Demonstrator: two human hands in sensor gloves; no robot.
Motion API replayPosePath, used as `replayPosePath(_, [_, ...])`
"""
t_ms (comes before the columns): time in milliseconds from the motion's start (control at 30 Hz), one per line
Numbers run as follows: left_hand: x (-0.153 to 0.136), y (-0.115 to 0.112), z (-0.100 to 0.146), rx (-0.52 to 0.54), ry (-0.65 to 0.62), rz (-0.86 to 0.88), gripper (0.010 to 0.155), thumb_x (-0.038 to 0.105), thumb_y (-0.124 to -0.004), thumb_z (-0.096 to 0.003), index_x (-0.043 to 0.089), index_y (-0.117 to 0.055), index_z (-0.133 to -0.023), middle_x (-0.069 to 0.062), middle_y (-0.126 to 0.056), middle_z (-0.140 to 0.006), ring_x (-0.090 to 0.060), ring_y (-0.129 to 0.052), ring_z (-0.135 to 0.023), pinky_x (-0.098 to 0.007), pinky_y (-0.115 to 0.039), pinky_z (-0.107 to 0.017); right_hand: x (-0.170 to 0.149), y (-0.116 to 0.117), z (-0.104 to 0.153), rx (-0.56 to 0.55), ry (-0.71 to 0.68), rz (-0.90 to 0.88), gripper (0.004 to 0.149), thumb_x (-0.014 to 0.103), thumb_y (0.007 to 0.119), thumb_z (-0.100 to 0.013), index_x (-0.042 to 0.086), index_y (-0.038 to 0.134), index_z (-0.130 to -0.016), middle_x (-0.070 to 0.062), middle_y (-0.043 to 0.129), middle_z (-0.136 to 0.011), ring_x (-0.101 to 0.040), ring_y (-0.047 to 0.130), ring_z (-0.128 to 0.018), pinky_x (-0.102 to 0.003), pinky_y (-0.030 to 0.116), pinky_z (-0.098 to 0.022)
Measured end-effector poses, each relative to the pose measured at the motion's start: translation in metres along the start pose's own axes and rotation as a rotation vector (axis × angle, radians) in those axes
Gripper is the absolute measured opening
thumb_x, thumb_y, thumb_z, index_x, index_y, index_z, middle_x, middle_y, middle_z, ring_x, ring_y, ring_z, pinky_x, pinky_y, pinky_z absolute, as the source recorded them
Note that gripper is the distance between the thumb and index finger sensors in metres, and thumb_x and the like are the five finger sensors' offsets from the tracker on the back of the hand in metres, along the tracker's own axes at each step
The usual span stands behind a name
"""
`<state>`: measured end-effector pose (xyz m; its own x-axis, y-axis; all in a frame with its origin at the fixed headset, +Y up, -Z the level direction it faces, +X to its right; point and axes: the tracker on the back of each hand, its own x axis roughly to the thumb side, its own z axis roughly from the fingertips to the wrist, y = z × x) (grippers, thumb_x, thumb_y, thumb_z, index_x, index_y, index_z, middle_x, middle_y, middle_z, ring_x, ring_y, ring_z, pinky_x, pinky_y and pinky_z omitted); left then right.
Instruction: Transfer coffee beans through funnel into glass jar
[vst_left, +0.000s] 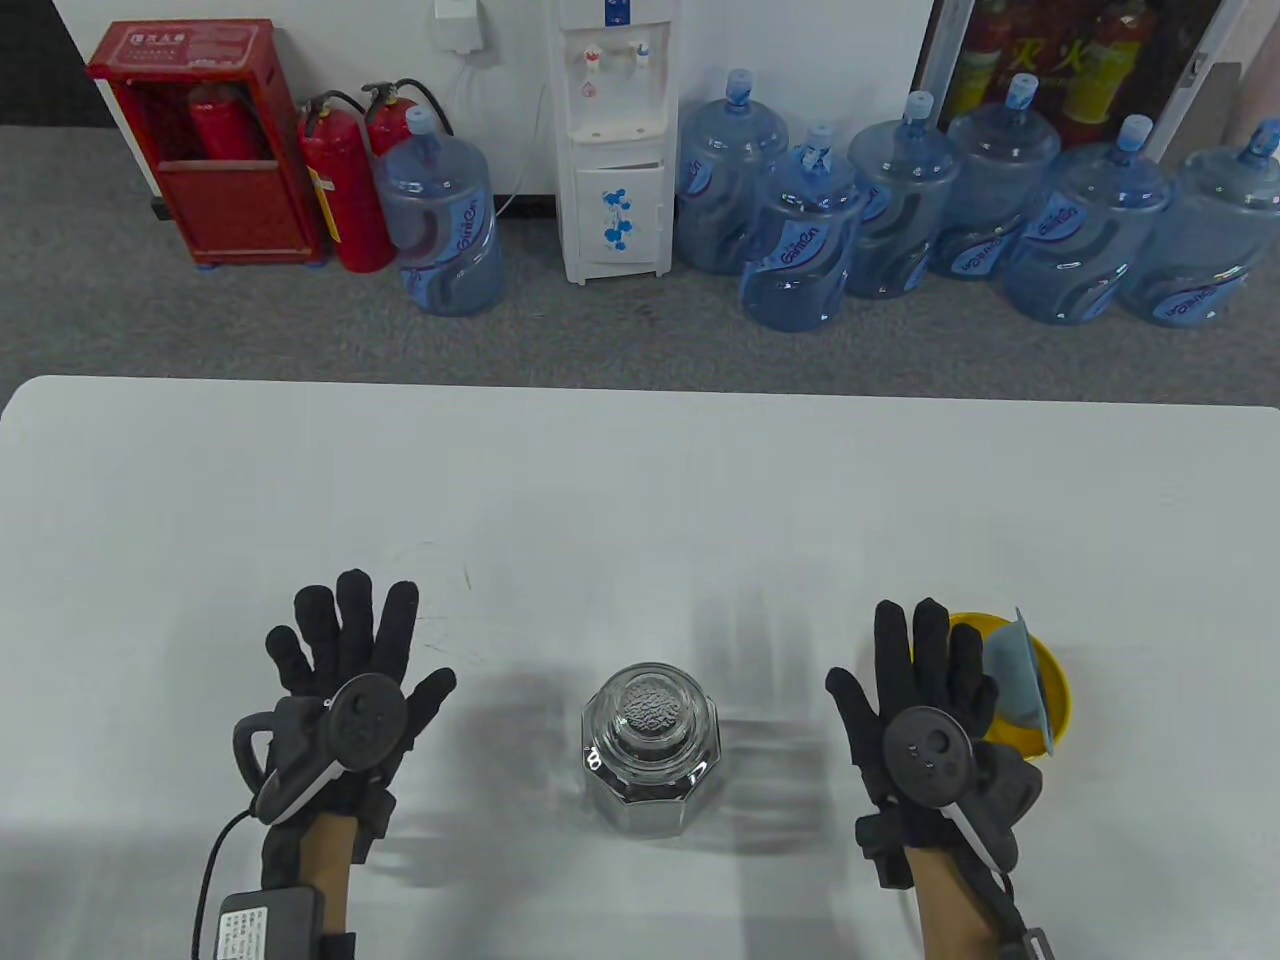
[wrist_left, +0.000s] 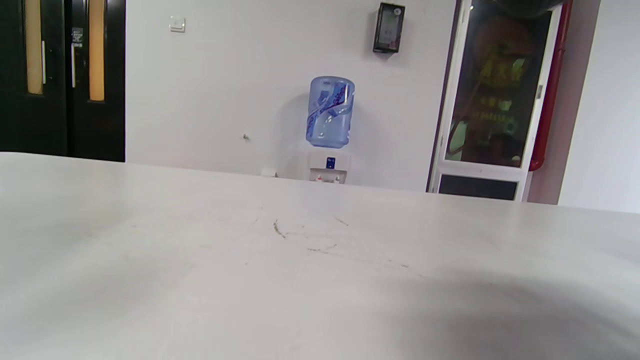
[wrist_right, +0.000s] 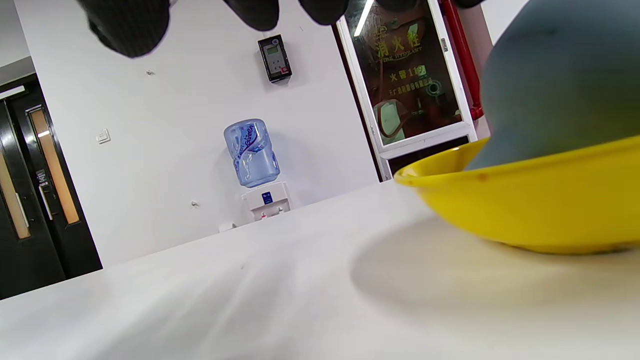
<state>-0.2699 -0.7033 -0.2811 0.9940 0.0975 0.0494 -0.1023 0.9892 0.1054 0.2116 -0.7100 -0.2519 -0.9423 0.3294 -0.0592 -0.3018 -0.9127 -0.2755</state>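
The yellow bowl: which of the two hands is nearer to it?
Right. The right hand lies flat just beside the yellow bowl, on its left; the left hand rests far across the table, beyond the glass jar.

I see my left hand (vst_left: 340, 665) at the near left, palm down, fingers spread wide and pointing far, gripping nothing. My right hand (vst_left: 925, 690) sits at the near right, fingers straight and close together, also holding nothing. Both forearms enter from the near edge.

right hand (vst_left: 930, 700) hides part of the yellow bowl (vst_left: 1055, 680).
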Motion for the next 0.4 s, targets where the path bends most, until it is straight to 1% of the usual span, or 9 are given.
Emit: replayPosePath(400, [-0.0013, -0.0012, 0.0006, -0.031, 0.022, -0.011, 0.08, 0.067, -0.057, -0.0524, 0.038, -0.017, -0.116, -0.007, -0.003, -0.121, -0.044, 0.0, -0.108, -0.064, -0.011, -0.072, -0.0019, -0.0006, -0.0009, 0.0, 0.003, -0.034, 0.075, 0.065, 0.056, -0.064, 0.029, 0.03, -0.125, -0.015, 0.019, -0.129, -0.049, 0.021, -0.114, -0.071, 0.032, -0.076])
